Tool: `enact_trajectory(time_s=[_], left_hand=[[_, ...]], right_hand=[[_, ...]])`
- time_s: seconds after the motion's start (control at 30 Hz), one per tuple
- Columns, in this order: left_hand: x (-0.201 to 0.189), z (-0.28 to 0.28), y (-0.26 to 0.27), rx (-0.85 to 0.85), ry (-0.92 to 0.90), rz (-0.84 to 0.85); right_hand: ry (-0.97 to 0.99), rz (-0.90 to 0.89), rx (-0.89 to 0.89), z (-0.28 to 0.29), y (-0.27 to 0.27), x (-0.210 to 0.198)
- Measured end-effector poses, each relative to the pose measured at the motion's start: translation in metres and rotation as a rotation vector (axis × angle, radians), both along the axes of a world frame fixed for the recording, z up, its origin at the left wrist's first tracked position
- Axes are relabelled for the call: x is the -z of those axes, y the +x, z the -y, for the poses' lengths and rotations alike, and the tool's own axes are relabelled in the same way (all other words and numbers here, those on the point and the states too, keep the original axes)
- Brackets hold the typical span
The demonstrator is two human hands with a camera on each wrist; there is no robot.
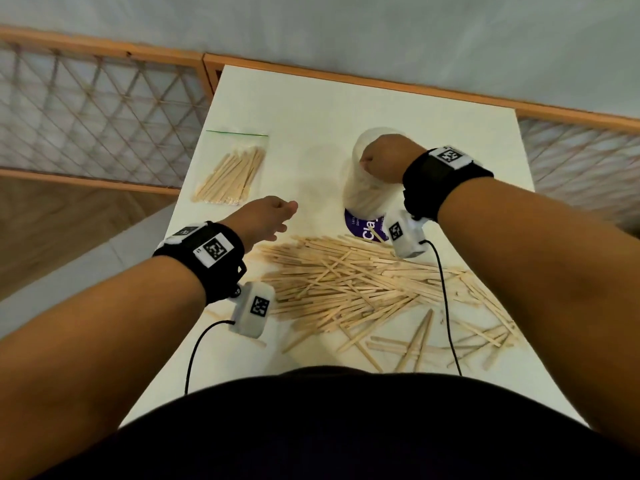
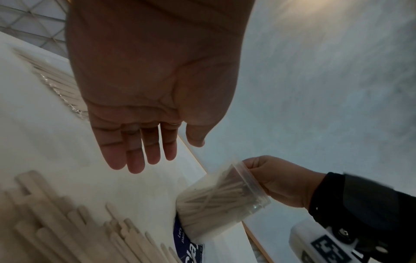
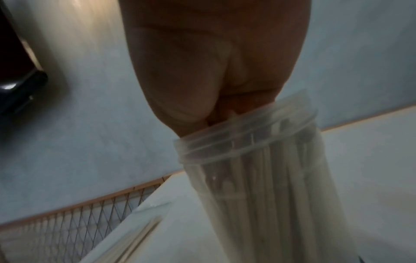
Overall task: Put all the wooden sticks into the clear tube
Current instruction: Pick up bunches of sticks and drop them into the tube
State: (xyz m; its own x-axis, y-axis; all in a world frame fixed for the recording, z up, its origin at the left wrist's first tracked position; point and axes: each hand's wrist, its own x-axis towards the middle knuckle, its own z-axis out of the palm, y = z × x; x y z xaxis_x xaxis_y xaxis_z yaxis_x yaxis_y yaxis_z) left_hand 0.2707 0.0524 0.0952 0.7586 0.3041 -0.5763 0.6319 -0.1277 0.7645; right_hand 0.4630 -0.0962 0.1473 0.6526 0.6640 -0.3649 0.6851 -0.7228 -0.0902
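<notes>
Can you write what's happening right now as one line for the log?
left hand: open, empty | right hand: holds clear tube at rim | tube: partly filled | loose wooden sticks: on table

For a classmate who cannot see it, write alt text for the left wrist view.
An open left hand, palm showing and fingers straight, hangs empty above a white table. Lower right, the right hand grips the rim of a tilted clear tube holding wooden sticks, while loose sticks lie blurred at the lower left.
</notes>
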Motion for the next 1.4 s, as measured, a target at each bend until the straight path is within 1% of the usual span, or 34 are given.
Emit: enact_trajectory(time_s=[0.03,0.1,0.2,0.27,0.33,0.4,0.47,0.57,0.67,0.73,0.8,0.83,0.9,0.97,1.03,1.1,1.17,1.2,1.27,1.33,1.4], left_hand=[[0.001,-0.001,0.0,0.003,0.009,-0.004],[0.002,-0.001,0.0,0.007,0.02,-0.006],[0.0,0.003,0.0,0.024,0.038,-0.006],[-0.002,0.008,0.0,0.058,0.061,-0.009],[-0.004,0.014,-0.001,0.1,0.095,-0.022],[-0.007,0.022,-0.003,0.162,0.155,-0.043],[-0.011,0.028,-0.006,0.237,0.255,-0.069],[-0.008,0.033,-0.011,0.352,0.376,-0.08],[0.005,0.035,-0.016,0.474,0.463,-0.098],[0.015,0.036,-0.021,0.524,0.51,-0.088],[0.026,0.037,-0.025,0.56,0.545,-0.092],[0.033,0.036,-0.027,0.574,0.568,-0.099],[0.046,0.035,-0.031,0.637,0.648,-0.134],[0.057,0.038,-0.037,0.721,0.765,-0.163],[0.063,0.044,-0.045,0.788,0.84,-0.162],[0.071,0.05,-0.052,0.882,0.855,-0.159],[0.085,0.054,-0.058,0.945,0.873,-0.187],[0.09,0.056,-0.061,0.945,0.88,-0.205],[0.097,0.063,-0.065,0.872,0.85,-0.221],[0.096,0.073,-0.067,0.811,0.85,-0.131],[0.092,0.079,-0.065,0.788,0.872,-0.007]], right_hand=[[-0.019,-0.012,-0.003,0.002,0.001,0.0],[0.057,-0.001,0.009,0.009,0.006,-0.005],[0.306,-0.045,0.189,0.03,0.006,-0.023],[0.426,-0.065,0.268,0.048,-0.003,-0.032],[0.507,-0.076,0.318,0.066,-0.015,-0.036],[0.54,-0.056,0.368,0.084,-0.029,-0.037],[0.538,-0.051,0.426,0.101,-0.044,-0.033],[0.479,-0.1,0.501,0.128,-0.068,-0.021],[0.328,-0.147,0.539,0.157,-0.096,-0.002],[0.253,-0.2,0.603,0.178,-0.115,0.015],[0.158,-0.212,0.661,0.199,-0.135,0.033],[0.12,-0.211,0.699,0.21,-0.143,0.043],[0.117,-0.207,0.848,0.229,-0.164,0.063],[0.072,-0.144,0.961,0.243,-0.182,0.084],[0.024,-0.102,1.068,0.248,-0.2,0.099],[0.027,-0.105,1.138,0.245,-0.211,0.115],[0.012,-0.123,1.11,0.24,-0.216,0.139],[0.017,-0.117,1.125,0.235,-0.216,0.148],[0.127,-0.142,1.218,0.213,-0.219,0.148],[0.236,-0.194,1.233,0.19,-0.217,0.141],[0.353,-0.252,1.184,0.174,-0.214,0.137]])
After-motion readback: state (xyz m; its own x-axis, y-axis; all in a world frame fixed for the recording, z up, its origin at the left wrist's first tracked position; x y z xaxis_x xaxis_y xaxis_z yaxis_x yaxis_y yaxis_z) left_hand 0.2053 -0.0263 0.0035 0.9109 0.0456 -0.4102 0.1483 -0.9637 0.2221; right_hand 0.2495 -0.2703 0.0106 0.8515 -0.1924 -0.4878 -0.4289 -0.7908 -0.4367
